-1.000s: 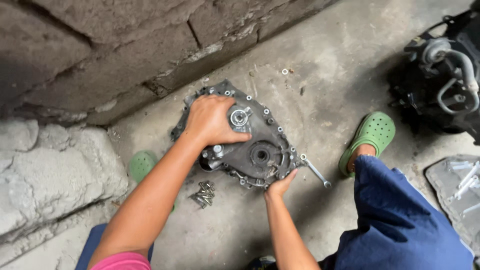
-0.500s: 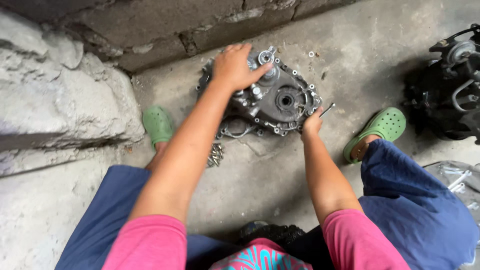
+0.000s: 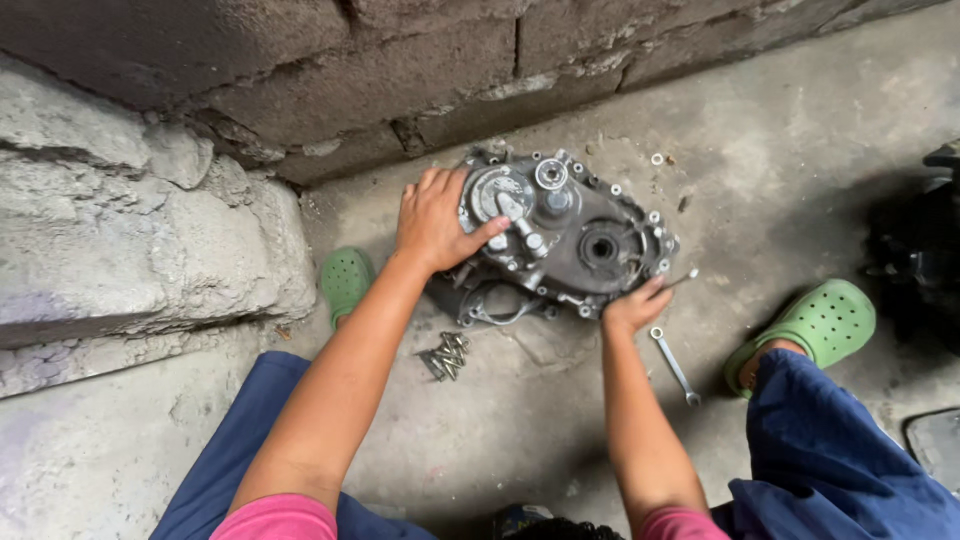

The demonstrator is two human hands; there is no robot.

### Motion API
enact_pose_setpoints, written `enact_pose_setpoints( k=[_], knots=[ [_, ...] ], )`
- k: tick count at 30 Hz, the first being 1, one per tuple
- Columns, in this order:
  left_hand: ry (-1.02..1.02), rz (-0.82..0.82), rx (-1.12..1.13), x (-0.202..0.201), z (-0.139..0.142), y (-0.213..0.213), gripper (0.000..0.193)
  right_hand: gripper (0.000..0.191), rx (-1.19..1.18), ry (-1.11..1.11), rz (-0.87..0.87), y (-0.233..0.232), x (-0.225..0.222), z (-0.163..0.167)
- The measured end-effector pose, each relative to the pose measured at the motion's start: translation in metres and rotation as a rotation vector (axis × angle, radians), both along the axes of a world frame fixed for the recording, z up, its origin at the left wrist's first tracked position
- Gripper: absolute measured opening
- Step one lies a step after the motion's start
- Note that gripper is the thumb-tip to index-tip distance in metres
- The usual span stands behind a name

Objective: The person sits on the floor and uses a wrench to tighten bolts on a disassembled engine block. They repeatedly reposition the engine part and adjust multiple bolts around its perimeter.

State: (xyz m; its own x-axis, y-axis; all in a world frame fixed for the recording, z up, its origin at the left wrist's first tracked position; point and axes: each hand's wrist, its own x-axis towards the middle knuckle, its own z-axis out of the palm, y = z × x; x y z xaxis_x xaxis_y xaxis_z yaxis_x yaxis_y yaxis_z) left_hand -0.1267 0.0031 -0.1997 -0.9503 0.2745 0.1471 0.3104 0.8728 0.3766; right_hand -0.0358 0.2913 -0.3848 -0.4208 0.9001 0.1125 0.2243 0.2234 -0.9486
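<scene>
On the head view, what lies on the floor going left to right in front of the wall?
Left green clog → pile of bolts → engine case cover, left hand and right hand on it → wrench → right green clog.

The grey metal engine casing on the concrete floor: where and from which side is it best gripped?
Probably by its two ends. The grey metal engine casing lies flat and wide, its top crowded with gears and bolts, so the outer rim gives the plainest hold. The left hand already clasps the left end, and the right hand rests at the near right edge, beside the steel spanner.
</scene>
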Motion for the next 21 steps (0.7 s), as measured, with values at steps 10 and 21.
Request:
enact_pose_setpoints(
  k=[10, 21],
  knots=[
    [0.230, 0.317, 0.066, 0.033, -0.032, 0.036, 0.081, 0.054, 0.272, -0.522, 0.392, 0.054, -0.080, 0.046],
    [0.070, 0.496, 0.038, 0.083, -0.018, 0.056, 0.085, 0.060, 0.071, -0.474, 0.244, 0.037, -0.007, 0.030]
  ],
)
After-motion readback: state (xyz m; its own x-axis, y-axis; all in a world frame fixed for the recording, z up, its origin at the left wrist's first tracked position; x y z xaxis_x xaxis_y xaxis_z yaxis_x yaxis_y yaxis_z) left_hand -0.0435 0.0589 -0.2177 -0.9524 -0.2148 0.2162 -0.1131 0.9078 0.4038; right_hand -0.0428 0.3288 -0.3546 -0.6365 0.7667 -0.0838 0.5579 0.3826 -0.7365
